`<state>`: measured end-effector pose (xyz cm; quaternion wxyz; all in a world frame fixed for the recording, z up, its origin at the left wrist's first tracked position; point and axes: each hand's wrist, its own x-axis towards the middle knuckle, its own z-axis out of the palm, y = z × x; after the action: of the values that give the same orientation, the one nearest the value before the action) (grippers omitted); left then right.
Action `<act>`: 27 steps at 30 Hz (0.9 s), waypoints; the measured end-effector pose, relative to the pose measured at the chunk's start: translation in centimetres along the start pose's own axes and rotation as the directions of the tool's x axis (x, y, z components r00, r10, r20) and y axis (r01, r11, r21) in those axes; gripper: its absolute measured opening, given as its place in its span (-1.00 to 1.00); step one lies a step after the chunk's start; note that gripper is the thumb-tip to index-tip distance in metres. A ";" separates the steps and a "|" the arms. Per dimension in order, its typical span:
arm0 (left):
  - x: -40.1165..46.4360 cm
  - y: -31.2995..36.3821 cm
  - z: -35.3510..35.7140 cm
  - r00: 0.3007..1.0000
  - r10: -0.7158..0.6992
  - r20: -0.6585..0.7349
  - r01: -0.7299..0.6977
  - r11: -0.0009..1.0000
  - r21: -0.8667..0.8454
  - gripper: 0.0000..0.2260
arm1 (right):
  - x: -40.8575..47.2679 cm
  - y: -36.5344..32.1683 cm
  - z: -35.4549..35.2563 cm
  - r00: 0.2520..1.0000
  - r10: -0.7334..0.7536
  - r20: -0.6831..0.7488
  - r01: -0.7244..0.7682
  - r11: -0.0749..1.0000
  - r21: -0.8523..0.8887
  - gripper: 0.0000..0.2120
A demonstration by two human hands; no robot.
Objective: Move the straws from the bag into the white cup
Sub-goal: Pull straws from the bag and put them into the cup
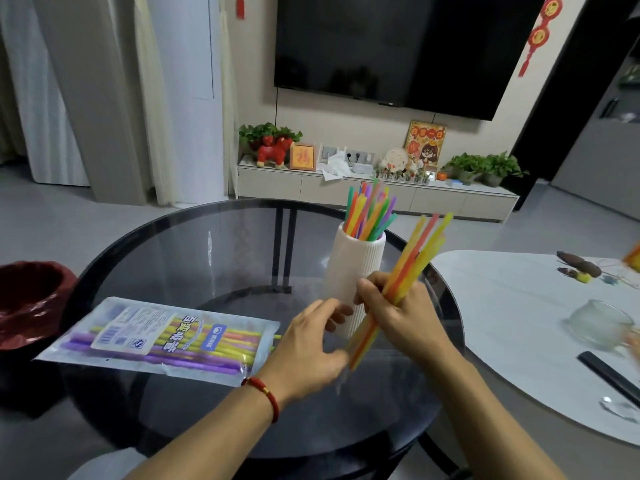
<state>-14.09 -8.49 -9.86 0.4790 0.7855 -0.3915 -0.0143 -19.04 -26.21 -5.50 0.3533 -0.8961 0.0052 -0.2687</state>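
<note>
Head view: right hand (398, 317) gripping straw bundle (408, 271), hiding white cup (349, 268).

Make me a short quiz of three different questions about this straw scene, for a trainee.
1. True or false: the right hand holds a bundle of straws.
2. Where does the bag lie? A) flat on the glass table B) inside the white cup C) in the red bin
3. Fill in: straws in the bag are purple, orange and ______.

Key: 1 true. 2 A. 3 yellow. The left hand is by the bundle's lower end; whether it grips is unclear.
</note>
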 end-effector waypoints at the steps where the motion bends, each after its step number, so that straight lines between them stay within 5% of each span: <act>1: 0.0 0.0 0.0 0.999 -0.002 -0.035 0.002 1.000 0.001 -0.59 | -0.1 0.0 0.2 1.000 -0.009 0.028 0.010 0.999 -0.038 -0.71; 4: -0.1 -0.2 -0.1 0.994 -0.029 -0.104 0.031 0.999 0.011 -0.61 | -0.8 0.2 0.9 0.996 -0.005 0.093 0.019 0.988 -0.153 -0.72; 10: 0.9 0.2 -0.2 0.980 -0.087 -0.176 0.060 0.986 -0.154 -0.51 | -1.4 0.4 0.9 0.997 0.022 0.076 -0.014 0.995 -0.098 -0.71; 15: 4.6 1.7 -1.5 0.958 -0.113 -0.265 0.061 0.978 -0.197 -0.27 | -0.5 -0.4 -2.1 0.918 0.293 -0.266 -0.166 0.896 0.413 -0.68; 20: 8.9 2.6 -2.2 0.984 -0.143 -0.103 0.132 0.986 -0.100 0.06 | 1.9 -1.7 -5.7 0.733 0.483 -0.479 0.066 0.650 0.757 -0.60; 23: 10.5 2.8 -1.9 0.992 -0.119 -0.037 0.115 0.989 -0.097 0.08 | 4.7 -2.6 -6.9 0.708 0.531 -0.466 0.164 0.517 0.840 -0.60; 27: 11.2 2.6 -1.0 0.987 -0.128 -0.093 0.117 0.986 -0.121 -0.19 | 7.9 -3.3 -5.5 0.718 0.463 -0.520 0.024 0.730 0.683 -0.59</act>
<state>-7.53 -15.39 -3.39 0.5410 0.7789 -0.3162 -0.0267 -15.58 -28.77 3.67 0.6454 -0.5535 0.1507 -0.5043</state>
